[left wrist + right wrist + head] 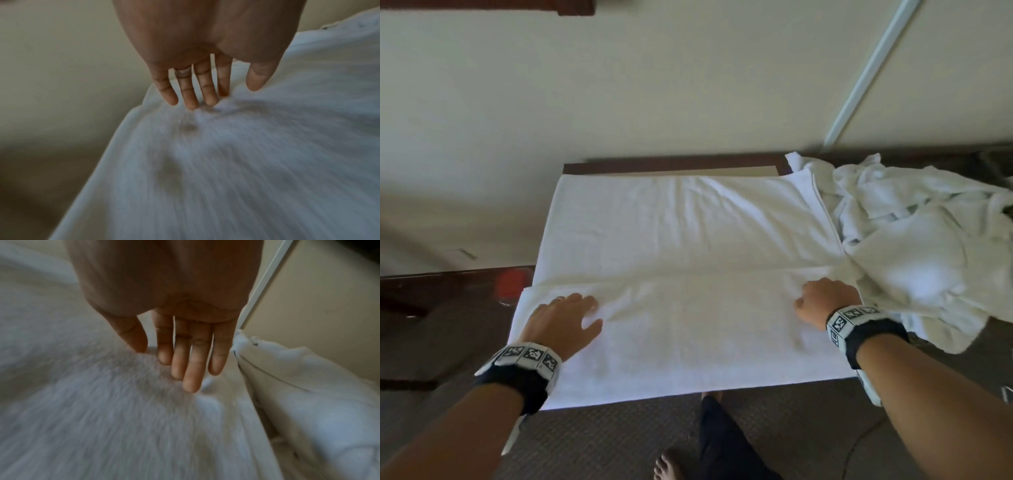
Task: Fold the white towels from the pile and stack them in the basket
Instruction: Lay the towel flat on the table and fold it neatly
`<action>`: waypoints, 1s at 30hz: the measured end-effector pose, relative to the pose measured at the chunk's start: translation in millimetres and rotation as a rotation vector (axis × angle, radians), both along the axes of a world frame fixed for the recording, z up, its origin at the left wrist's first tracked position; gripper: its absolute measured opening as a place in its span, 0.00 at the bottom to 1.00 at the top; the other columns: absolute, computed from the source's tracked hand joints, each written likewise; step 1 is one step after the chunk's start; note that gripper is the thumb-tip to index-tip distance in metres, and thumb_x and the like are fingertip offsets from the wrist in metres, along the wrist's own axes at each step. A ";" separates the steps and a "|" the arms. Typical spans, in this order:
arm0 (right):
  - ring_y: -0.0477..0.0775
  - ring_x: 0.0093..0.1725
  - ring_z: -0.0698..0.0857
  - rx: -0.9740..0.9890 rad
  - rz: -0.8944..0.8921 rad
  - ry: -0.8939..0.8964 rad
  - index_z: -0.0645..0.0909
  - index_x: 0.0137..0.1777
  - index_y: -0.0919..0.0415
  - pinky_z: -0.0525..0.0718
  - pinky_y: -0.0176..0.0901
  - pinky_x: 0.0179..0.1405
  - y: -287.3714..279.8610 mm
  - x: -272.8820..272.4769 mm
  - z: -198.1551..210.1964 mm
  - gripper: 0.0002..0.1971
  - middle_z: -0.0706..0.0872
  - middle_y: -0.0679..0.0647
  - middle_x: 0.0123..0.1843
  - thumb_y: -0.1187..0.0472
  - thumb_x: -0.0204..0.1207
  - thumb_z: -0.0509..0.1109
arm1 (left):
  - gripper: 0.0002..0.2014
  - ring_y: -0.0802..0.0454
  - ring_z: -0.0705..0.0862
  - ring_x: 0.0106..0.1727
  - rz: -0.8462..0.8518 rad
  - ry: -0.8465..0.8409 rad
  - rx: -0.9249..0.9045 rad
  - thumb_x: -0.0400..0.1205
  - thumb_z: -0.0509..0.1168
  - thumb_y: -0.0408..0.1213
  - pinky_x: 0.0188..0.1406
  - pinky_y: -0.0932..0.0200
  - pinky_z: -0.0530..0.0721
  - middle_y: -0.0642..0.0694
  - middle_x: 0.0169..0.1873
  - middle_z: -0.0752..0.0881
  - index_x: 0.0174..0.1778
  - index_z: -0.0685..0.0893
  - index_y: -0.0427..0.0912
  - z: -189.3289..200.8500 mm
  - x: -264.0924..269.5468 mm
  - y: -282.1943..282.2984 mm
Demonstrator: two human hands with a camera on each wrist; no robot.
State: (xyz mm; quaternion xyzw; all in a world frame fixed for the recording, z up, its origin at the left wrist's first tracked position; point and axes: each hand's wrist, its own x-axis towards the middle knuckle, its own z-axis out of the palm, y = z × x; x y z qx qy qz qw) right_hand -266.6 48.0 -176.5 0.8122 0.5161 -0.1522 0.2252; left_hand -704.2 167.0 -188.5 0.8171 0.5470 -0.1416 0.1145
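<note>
1. Foreground, head view: a bare foot (668,465) and a dark-clad leg (726,442) stand on brown carpet (619,442) below the bench's near edge.
2. Both wrists carry dark bands (866,337) with black-and-white marker tiles.
3. Left hand (563,320): palm down on the near-left part of the towel (688,240), fingers (190,95) straight and slightly spread, gripping nothing; one finger bears a ring (182,72).
4. Right hand (825,301): flat on the near-right part of the towel, fingers (194,363) extended, tips touching the cloth, holding nothing.
5. The towel lies spread over the bench (671,164), its near portion doubled over; the fold's edge runs just beyond both hands.
6. Pile (914,240): crumpled white towels at the right, touching the spread towel's right edge.
7. Background: a cream wall (619,85) and a pale vertical strip (873,68).
</note>
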 end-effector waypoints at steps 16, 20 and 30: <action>0.62 0.68 0.76 0.209 0.262 -0.069 0.70 0.72 0.55 0.79 0.57 0.56 221.9 92.0 -13.5 0.23 0.74 0.58 0.70 0.63 0.78 0.67 | 0.28 0.44 0.75 0.77 -0.137 0.160 0.127 0.89 0.59 0.47 0.74 0.44 0.77 0.49 0.82 0.71 0.86 0.63 0.54 -1.9 132.8 236.5; 0.61 0.79 0.66 0.186 0.297 -0.037 0.62 0.80 0.51 0.71 0.61 0.70 258.6 116.3 -35.5 0.35 0.67 0.57 0.79 0.63 0.73 0.70 | 0.34 0.44 0.59 0.88 -0.128 0.215 0.099 0.89 0.58 0.50 0.82 0.40 0.66 0.51 0.89 0.56 0.90 0.49 0.57 -22.4 141.4 279.0; 0.63 0.63 0.79 0.264 0.287 -0.075 0.78 0.62 0.56 0.73 0.57 0.61 310.5 133.2 -35.9 0.15 0.79 0.56 0.60 0.59 0.75 0.71 | 0.19 0.35 0.83 0.65 -0.010 0.176 0.258 0.82 0.70 0.49 0.75 0.38 0.66 0.40 0.64 0.84 0.65 0.82 0.45 -22.2 138.2 316.5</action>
